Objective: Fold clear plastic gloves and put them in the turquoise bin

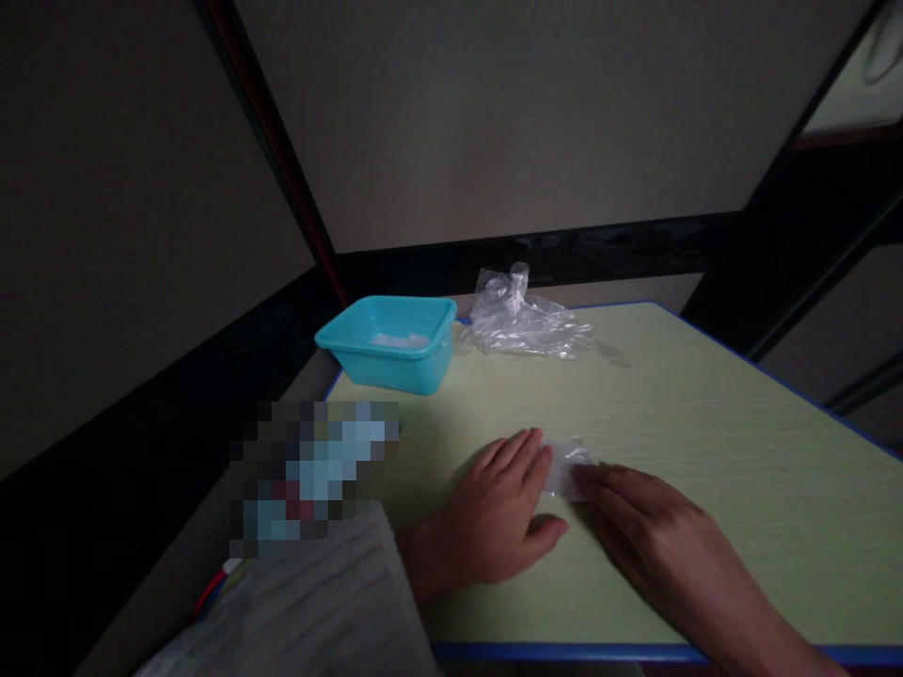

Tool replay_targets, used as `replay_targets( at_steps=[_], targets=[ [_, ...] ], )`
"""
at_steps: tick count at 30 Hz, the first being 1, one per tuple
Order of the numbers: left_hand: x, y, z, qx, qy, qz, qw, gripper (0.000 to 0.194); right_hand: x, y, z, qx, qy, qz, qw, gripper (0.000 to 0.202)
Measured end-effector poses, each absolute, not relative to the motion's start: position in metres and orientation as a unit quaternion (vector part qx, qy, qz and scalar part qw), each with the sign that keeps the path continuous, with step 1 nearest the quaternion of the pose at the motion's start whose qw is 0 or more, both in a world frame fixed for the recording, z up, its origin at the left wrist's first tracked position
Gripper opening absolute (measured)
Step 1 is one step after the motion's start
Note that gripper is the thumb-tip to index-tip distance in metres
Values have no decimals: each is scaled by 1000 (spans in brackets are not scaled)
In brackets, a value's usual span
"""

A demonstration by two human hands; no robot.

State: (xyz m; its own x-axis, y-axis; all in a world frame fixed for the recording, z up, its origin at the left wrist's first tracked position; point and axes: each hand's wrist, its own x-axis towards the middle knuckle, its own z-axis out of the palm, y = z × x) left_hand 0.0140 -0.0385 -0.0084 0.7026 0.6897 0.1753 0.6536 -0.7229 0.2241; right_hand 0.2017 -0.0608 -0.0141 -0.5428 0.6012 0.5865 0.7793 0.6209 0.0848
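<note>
A small clear plastic bag (562,466) lies flat on the pale green table (677,404), between my two hands. My left hand (494,512) rests palm down at its left side, thumb apart from the fingers, and the fingertips touch the bag's edge. From the right, my right hand (653,531) reaches in with its fingers pressed together at the bag's right edge; the exact grip is hidden under the fingers.
At the table's back left is a turquoise basket (423,371) with clear plastic inside. Crumpled clear plastic (529,324) stands beside it near the wall. A blurred, pixelated patch covers something left of my sleeve. Blue edging borders the table.
</note>
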Motion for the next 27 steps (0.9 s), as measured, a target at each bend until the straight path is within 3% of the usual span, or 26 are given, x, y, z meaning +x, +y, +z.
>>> replay_targets(
  at_steps=[4, 8, 13, 17, 22, 27],
  targets=[
    [17, -37, -7, 903, 390, 161, 87, 55, 201, -60, -12, -404, -863, -152, 264, 32],
    [19, -31, -10, 867, 416, 242, 126, 34, 202, -60, -8, -426, -858, -54, 281, 28],
    [21, -22, -11, 769, 437, 367, 288, 13, 204, -56, 6, -486, -797, 164, 319, 23],
    [21, -19, -4, 693, 436, 396, 417, 4, 205, -48, 19, -498, -745, 284, 340, 23],
    [21, -18, 2, 593, 435, 394, 552, 19, 205, -32, 20, -476, -697, 371, 387, 24],
    [21, -18, 2, 541, 444, 416, 581, 23, 199, -28, 17, -452, -635, 477, 407, 28]
  ],
)
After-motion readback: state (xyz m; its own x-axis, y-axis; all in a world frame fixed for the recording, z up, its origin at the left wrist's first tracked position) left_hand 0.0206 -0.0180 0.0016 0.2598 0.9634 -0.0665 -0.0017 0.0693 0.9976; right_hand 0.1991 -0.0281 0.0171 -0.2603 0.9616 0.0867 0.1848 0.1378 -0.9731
